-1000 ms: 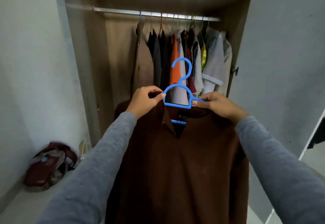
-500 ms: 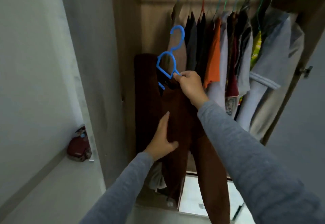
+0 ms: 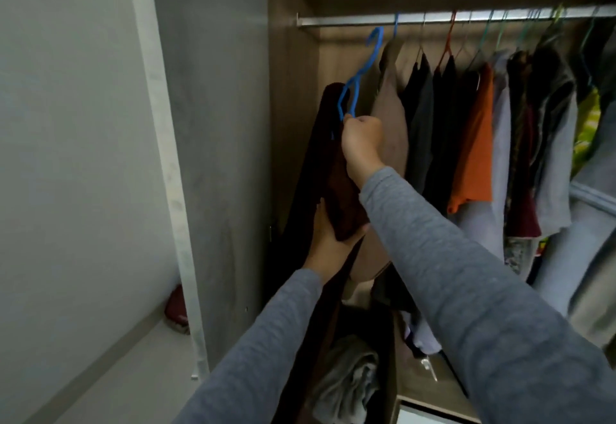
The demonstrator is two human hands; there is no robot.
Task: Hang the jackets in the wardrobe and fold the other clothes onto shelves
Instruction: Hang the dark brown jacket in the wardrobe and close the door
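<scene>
We are in a home bedroom: a wooden wardrobe [image 3: 293, 123] stands open, its metal rail [image 3: 466, 18] crowded with hung clothes [image 3: 473, 137], plain white walls [image 3: 66, 123] beside it.

The dark brown jacket [image 3: 340, 190] hangs limp and edge-on from a blue plastic hanger [image 3: 358, 72] at the wardrobe's [image 3: 290, 123] left end, its hook tilted just beneath the metal rail [image 3: 433, 19], the right hand [image 3: 361, 143] gripping the hanger's base and the left hand [image 3: 328, 237] holding the cloth lower down.

Dim flat light, brown wooden wardrobe [image 3: 293, 123] shadowed inside. Faint glare on silver metal hanging rail [image 3: 433, 18]. Overall soft, edges bent.
</scene>
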